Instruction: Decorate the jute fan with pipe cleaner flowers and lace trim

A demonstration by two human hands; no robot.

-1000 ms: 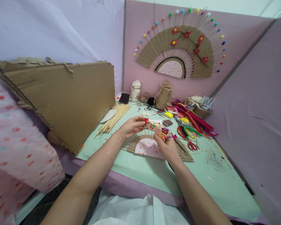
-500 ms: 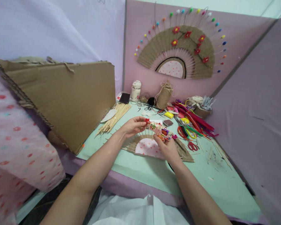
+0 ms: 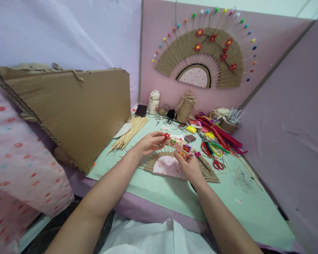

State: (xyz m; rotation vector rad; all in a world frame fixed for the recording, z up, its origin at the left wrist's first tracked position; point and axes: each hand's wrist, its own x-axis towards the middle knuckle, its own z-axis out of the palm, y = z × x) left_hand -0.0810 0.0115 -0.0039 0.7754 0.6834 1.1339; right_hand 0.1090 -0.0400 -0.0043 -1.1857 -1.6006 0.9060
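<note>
My left hand (image 3: 148,143) and my right hand (image 3: 188,165) hold a strip of small coloured flowers (image 3: 178,145) between them, just above a half-made jute fan (image 3: 172,165) that lies on the green table (image 3: 159,192). The left fingers pinch the strip's left end near a red flower. The right fingers are closed on its right end. The fan has a dotted pink centre and bare sticks at its edge.
A cardboard sheet (image 3: 74,106) leans at the left. Bamboo skewers (image 3: 129,132) lie beside it. A twine cone (image 3: 184,107), white jar (image 3: 153,102), pipe cleaners and scissors (image 3: 214,144) crowd the far right. A finished fan (image 3: 201,58) hangs on the pink wall.
</note>
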